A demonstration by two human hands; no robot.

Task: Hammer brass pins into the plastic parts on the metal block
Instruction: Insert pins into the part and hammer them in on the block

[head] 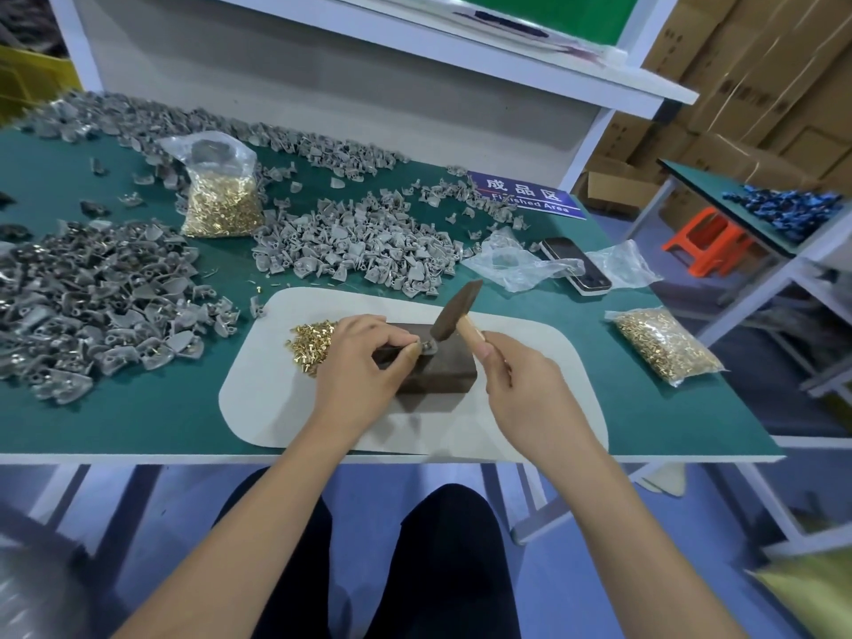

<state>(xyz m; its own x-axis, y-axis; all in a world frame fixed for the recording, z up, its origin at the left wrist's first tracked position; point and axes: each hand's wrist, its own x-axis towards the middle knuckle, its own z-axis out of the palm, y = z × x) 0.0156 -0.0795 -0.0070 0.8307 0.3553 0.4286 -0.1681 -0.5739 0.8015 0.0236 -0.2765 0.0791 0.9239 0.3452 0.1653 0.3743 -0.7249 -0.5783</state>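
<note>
1. Blue sign (527, 195): lies flat at the far right of the green table (138, 422), beyond the phone (575, 265). It carries two lines of white text.
2. Upper line of the sign: Chinese characters "成品区".
3. Lower line of the sign: English "Finished Area", partly blurred; a red stripe crosses the sign near this line.
4. Cardboard boxes (756, 80), stacked at the right behind the table: faint dark print is present on the sides but is too blurred to read.

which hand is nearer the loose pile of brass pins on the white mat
Left. The left hand lies right beside the loose brass pins, partly over them, while the right hand holds the hammer on the metal block's far side.
</note>
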